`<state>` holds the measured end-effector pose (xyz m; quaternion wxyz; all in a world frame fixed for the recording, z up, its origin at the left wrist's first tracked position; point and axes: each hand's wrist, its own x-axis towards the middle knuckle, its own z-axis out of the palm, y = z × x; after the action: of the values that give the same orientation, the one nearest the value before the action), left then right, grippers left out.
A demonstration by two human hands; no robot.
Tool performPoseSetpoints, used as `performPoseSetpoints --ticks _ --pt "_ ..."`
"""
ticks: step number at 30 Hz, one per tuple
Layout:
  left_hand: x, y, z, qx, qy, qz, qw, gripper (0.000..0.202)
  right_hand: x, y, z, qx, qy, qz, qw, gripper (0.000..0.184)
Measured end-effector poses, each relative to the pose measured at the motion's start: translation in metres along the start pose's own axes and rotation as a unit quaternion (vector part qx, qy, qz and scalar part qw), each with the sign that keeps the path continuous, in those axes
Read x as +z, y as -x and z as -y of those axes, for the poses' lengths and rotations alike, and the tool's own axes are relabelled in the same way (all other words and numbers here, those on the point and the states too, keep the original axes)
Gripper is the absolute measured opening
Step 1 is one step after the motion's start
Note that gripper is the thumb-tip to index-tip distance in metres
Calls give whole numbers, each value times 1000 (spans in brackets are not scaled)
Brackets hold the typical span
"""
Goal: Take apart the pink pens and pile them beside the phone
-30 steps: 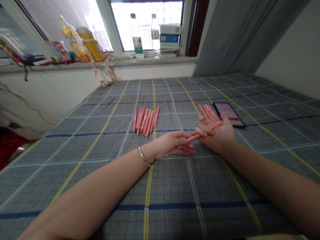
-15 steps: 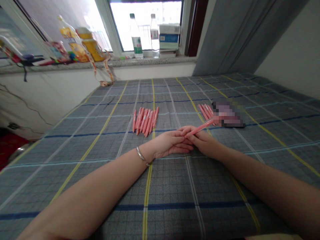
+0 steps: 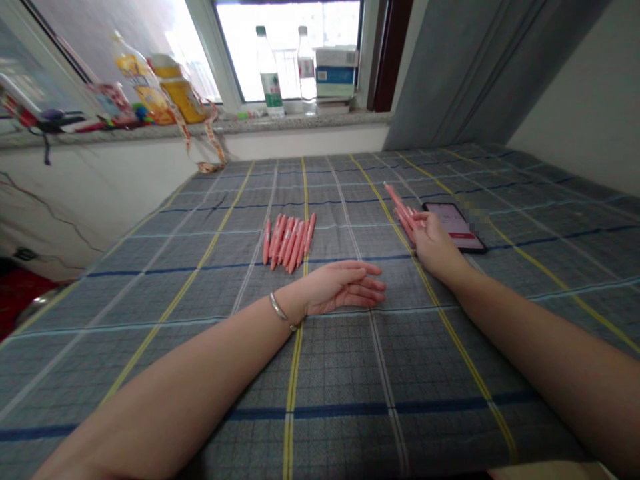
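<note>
My left hand (image 3: 345, 287) rests on the checked cloth with its fingers stretched out and nothing in them. At the right, my right hand (image 3: 436, 243) is closed on a pink pen (image 3: 393, 193), which points away from me over a small group of pink pens (image 3: 404, 225). The hand partly hides that group. Left of centre lies a larger row of several pink pens (image 3: 289, 241), side by side and apart from both hands. Just beyond my right hand is a phone (image 3: 453, 220) with its screen lit.
A grey checked cloth (image 3: 200, 373) covers the surface. On the windowsill (image 3: 240, 125) stand a green-labelled bottle (image 3: 271, 80), another clear bottle (image 3: 306, 70), stacked boxes (image 3: 336, 73) and a yellow flask (image 3: 180, 90). A grey curtain (image 3: 450, 73) hangs at the right.
My right hand has moved away from the left hand, up and to the right, carrying the pen to the small group. My left hand has let go and stays in place.
</note>
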<state>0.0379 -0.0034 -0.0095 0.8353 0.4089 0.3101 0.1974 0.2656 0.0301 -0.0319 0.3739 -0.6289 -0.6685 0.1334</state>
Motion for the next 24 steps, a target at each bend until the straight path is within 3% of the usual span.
performPoseSetpoints --ticks 2,9,15,19,21,24 --pt "0 0 1 7 -6 0 1000 19 -2 2 4 -5 59 -27 998 27" --pt "-1 -2 8 34 -37 15 999 15 -2 9 13 -53 228 34 972 28" --pt "-1 -7 8 74 -110 -58 989 12 -1 6 10 14 299 87 950 30" --pt "-2 -8 11 109 -181 -62 976 15 0 6 12 4 318 84 944 34" --pt "-2 -5 11 163 -297 -99 936 18 0 7 13 12 325 92 941 38" --pt "-5 2 6 281 -542 -163 775 20 0 7 11 -7 272 97 957 46"
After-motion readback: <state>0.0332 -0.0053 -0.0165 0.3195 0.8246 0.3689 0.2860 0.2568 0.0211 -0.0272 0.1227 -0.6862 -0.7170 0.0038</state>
